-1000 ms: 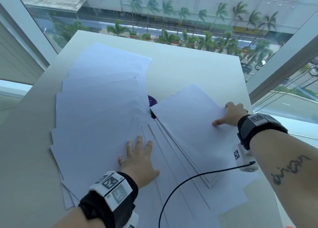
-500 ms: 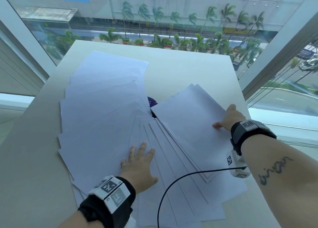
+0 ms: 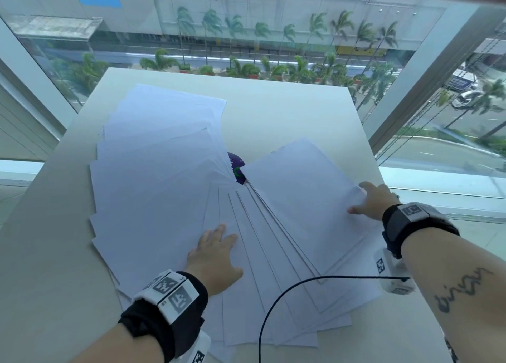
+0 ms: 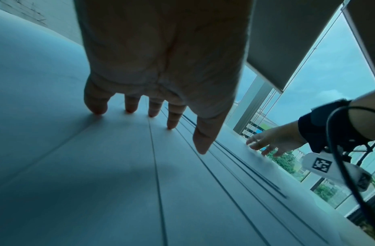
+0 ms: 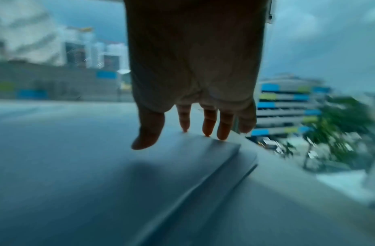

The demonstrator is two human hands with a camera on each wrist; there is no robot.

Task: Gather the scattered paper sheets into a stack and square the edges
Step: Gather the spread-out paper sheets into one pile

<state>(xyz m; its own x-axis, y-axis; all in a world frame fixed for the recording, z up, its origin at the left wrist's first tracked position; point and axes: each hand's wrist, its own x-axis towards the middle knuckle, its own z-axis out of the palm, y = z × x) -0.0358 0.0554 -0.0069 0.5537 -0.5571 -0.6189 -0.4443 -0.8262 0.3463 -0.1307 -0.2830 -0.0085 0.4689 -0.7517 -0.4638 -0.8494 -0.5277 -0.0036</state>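
Observation:
Several white paper sheets [image 3: 153, 187] lie fanned across the table, overlapping from far left round to the right. My left hand [image 3: 216, 253] lies flat with spread fingers on the near middle of the paper fan [image 4: 119, 166]. My right hand [image 3: 369, 201] rests at the right edge of the rightmost sheets [image 3: 301, 195], fingers straight. In the right wrist view its fingertips [image 5: 207, 131] touch the corner of that small pile of sheets [image 5: 182, 166], thumb lifted.
The white table [image 3: 287, 116] stands against a glass window; its right edge [image 3: 367, 149] runs close to my right hand. A purple round thing [image 3: 236, 168] peeks out under the fan's centre. A black cable [image 3: 273, 308] hangs from my right wrist across the near sheets.
My right hand has slid from on top of the rightmost sheets out to their right edge. My left hand stays pressed on the fan. The head view has tilted slightly.

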